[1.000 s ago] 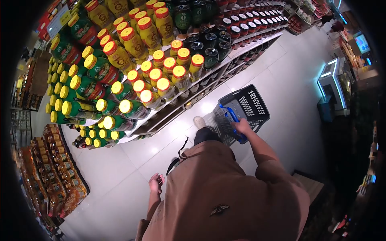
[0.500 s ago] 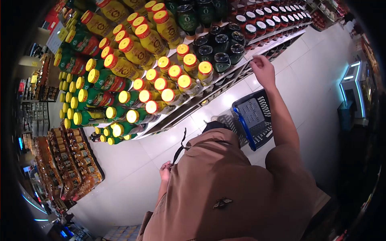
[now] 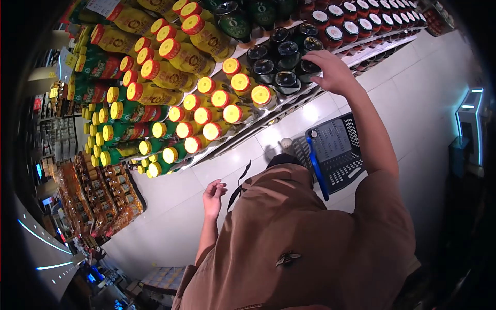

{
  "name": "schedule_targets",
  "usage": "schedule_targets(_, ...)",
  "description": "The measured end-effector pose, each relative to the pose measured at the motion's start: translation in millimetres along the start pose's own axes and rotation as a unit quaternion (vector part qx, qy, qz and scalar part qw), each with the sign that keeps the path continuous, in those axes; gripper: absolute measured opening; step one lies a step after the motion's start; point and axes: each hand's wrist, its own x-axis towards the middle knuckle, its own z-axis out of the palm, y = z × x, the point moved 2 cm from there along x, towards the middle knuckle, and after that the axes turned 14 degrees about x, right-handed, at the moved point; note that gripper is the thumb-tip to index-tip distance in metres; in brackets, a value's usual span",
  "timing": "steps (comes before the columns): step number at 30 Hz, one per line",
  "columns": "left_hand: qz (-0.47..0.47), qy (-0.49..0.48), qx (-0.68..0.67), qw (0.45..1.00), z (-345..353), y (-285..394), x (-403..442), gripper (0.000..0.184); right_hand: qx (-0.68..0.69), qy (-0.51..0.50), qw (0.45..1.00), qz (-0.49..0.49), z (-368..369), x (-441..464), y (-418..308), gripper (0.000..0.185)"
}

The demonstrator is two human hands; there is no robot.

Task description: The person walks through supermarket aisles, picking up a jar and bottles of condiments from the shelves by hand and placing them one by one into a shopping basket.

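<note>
My right hand [image 3: 333, 72] reaches to the shelf, its fingers and thumb around the top of a dark-lidded jar [image 3: 310, 66] at the front right of a cluster. More dark-lidded jars [image 3: 287, 49] stand beside it; their contents are hard to make out. Low at my left side, my left hand [image 3: 213, 195] is empty, with loosely bent fingers apart. Near it a black strap [image 3: 243, 181] hangs by my clothing. Below my right forearm is a dark shopping basket [image 3: 338, 173] with a blue handle [image 3: 318, 168].
Yellow-capped bottles [image 3: 206, 101] crowd the shelf left of the jars. White-lidded red jars [image 3: 350, 28] line its right end. A display of packaged goods [image 3: 111, 191] stands at left, and a lit machine [image 3: 470, 129] at right. Pale floor tiles [image 3: 170, 212] lie below.
My right hand has moved forward from beside the shelf edge onto the dark-lidded jar. My left hand has risen slightly away from my clothing. The camera view has shifted.
</note>
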Motion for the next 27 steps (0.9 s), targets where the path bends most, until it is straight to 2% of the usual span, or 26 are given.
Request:
schedule_targets(7,0.032,-0.03,0.007,0.999,26.6,28.8,-7.5,0.025,-0.029,-0.084,0.996,-0.006,2.5,11.6,8.9,0.062)
schedule_targets(10,0.049,-0.035,0.009,0.998,33.1,37.6,-10.5,0.024,-0.029,-0.086,0.996,-0.009,-3.1,5.8,3.7,0.062)
schedule_targets(15,0.1,-0.049,0.045,0.993,32.7,48.9,-21.9,0.024,-0.051,0.014,0.997,-0.064,-52.6,-24.9,-36.7,0.06)
schedule_targets(18,0.187,-0.059,0.183,0.963,33.9,68.8,-30.2,0.027,-0.067,0.11,0.985,-0.119,-93.8,-49.9,-77.9,0.059)
schedule_targets(21,0.252,-0.098,0.189,0.944,42.7,86.7,-33.3,0.03,0.034,0.138,0.982,-0.126,-121.1,-75.8,-122.5,0.05)
schedule_targets(22,0.258,-0.124,0.151,0.946,47.2,94.9,-36.2,0.031,0.069,0.136,0.981,-0.116,-122.8,-85.3,-138.4,0.047)
schedule_targets(24,0.264,-0.178,0.075,0.945,59.0,114.7,-43.0,0.034,0.216,0.129,0.968,-0.006,-107.4,-106.1,-152.6,0.042)
schedule_targets(25,0.307,-0.206,0.055,0.928,65.2,123.3,-46.4,0.039,0.289,0.123,0.948,0.048,-95.2,-116.2,-158.1,0.04)
schedule_targets(26,0.348,-0.232,0.035,0.908,71.0,131.1,-52.0,0.044,0.322,0.126,0.938,0.032,-81.6,-124.5,-166.9,0.037)
schedule_targets(27,0.351,-0.289,-0.019,0.89,76.3,143.0,-63.3,0.049,0.342,0.114,0.931,0.064,-67.1,-133.4,-177.7,0.036)
